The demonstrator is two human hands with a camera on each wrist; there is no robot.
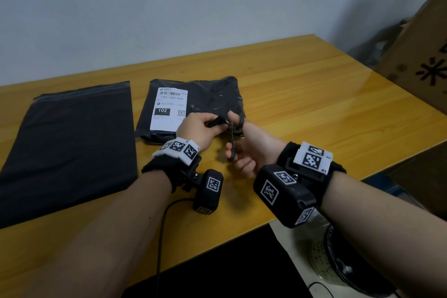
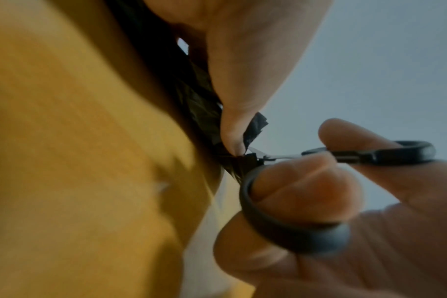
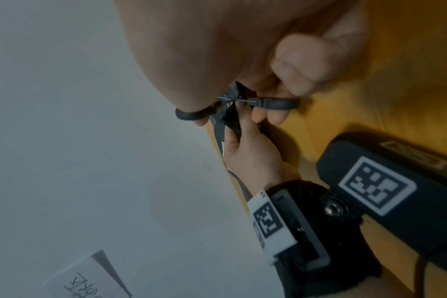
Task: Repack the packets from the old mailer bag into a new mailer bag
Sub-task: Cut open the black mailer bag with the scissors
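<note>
The old black mailer bag [image 1: 208, 97], bulging and bearing a white shipping label [image 1: 167, 109], lies mid-table. My left hand [image 1: 212, 123] pinches a lifted strip of its near edge [image 2: 254, 129]. My right hand [image 1: 242, 145] grips black-handled scissors [image 1: 231, 139], thumb and fingers through the loops [image 2: 293, 231], blades meeting the bag beside my left thumb [image 2: 232, 131]. In the right wrist view the scissors [image 3: 276, 102] cross the pinched bag edge [image 3: 230, 121]. The new mailer bag [image 1: 70, 143] lies flat and dark at the left. No packets show.
The yellow wooden table [image 1: 314, 94] backs onto a pale wall. A cardboard box [image 1: 416, 60] stands off the right end. A black cable [image 1: 164, 225] runs over the near edge. Below the table at the right sits a round container [image 1: 338, 261].
</note>
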